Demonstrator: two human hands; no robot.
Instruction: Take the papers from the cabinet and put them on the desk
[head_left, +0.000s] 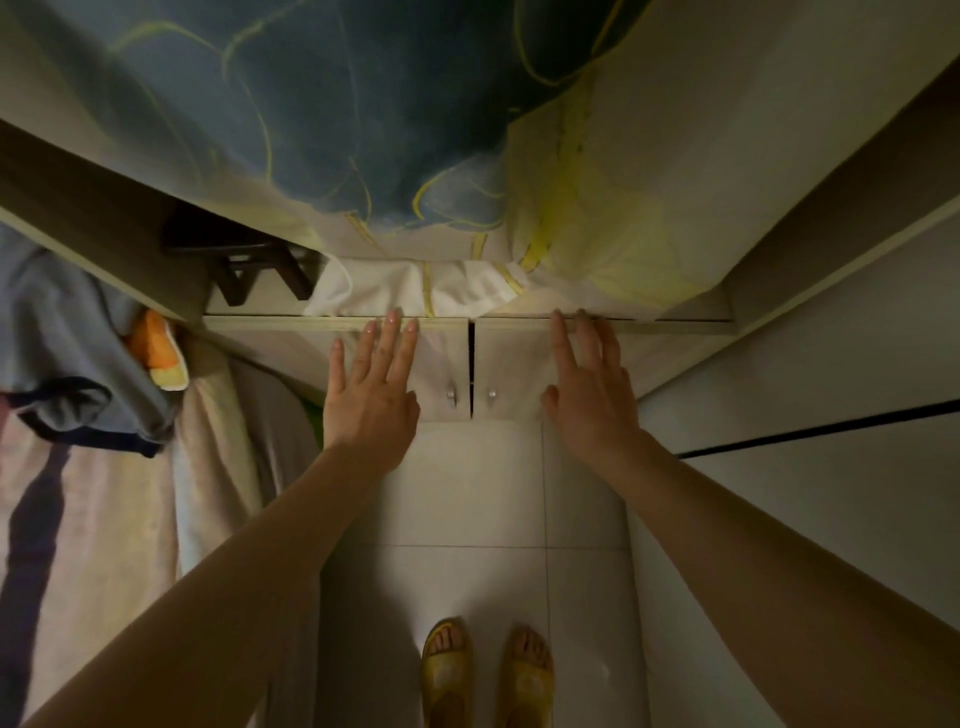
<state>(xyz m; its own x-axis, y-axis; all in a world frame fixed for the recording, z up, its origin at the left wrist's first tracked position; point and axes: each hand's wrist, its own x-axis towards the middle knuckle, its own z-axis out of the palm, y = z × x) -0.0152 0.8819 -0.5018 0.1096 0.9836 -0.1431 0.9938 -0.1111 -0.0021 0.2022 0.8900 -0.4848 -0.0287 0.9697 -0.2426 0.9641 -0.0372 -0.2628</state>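
Observation:
A low pale cabinet stands in front of me with two doors, the left door (311, 358) and the right door (519, 358), each with a small metal knob (451, 395). Both doors are closed. My left hand (371, 395) lies flat with spread fingers over the left door, its fingertips at the door's top edge. My right hand (587, 384) is spread the same way over the right door. No papers are in view.
A blue, yellow and white cloth (415, 182) hangs over the cabinet's top. A dark wooden stand (244, 260) sits at the left. Bedding and clothes (78, 364) lie to the left. A white panel (805, 415) runs along the right. My sandalled feet (483, 670) stand on white tiles.

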